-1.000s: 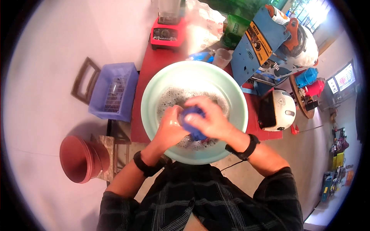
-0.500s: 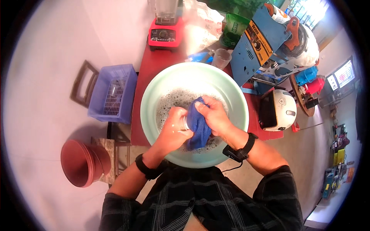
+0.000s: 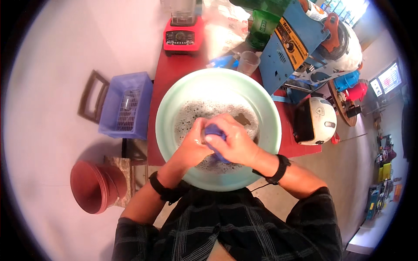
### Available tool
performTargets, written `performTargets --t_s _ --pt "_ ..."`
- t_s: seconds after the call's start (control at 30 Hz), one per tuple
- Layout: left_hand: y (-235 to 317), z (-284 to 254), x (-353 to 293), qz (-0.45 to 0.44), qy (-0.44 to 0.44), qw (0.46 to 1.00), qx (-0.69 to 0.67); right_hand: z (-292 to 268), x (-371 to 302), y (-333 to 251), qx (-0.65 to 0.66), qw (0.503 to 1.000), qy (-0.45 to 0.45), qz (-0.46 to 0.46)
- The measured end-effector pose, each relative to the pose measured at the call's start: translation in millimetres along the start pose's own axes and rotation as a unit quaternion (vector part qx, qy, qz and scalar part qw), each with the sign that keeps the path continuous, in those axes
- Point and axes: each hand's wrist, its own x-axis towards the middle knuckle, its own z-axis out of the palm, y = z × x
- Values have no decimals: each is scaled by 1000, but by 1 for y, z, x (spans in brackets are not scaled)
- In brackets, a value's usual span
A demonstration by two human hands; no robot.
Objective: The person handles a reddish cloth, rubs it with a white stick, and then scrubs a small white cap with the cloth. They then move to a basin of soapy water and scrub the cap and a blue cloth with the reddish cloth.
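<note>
Over a pale green basin (image 3: pixel 166 98) of foamy water, both my hands are closed close together. My right hand (image 3: pixel 236 140) wraps the blue cloth (image 3: pixel 214 130), which is bunched up, its thumb lying across it. A lower part of the cloth hangs between the hands toward the suds. My left hand (image 3: pixel 193 145), wet with foam, is closed against the cloth from the left. Its fingers curl round a thing with a pale, curved rim, mostly covered by cloth and fingers; its kind cannot be made out. Bubbles cover most of the water (image 3: pixel 187 114).
The basin stands on a red table (image 3: pixel 163 78). Behind it are a red-based blender (image 3: pixel 180 37), a clear cup (image 3: pixel 248 63) and a blue machine (image 3: pixel 285 48). A white helmet (image 3: pixel 320 122) lies right. At left are a purple crate (image 3: pixel 114 104) and a reddish-brown bucket (image 3: pixel 93 187).
My right hand has come down and left over the cloth, which is now more bunched and mostly covered by fingers. A dark gap in the foam shows behind the hands.
</note>
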Motion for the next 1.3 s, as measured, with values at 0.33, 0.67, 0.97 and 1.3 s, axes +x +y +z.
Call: performTargets --t_s 0.33,0.67,0.97,1.3 --pt "-6 0 -9 0 -44 999 2 19 -4 56 151 981 68 106" --pt "6 4 -9 -68 -40 994 -73 -12 0 -13 134 990 7 33" --pt "-7 11 -14 -37 -16 999 -7 -3 -7 -14 -3 1000 22 -10" --pt "-22 13 -22 113 73 980 149 -2 -7 -21 100 992 45 67"
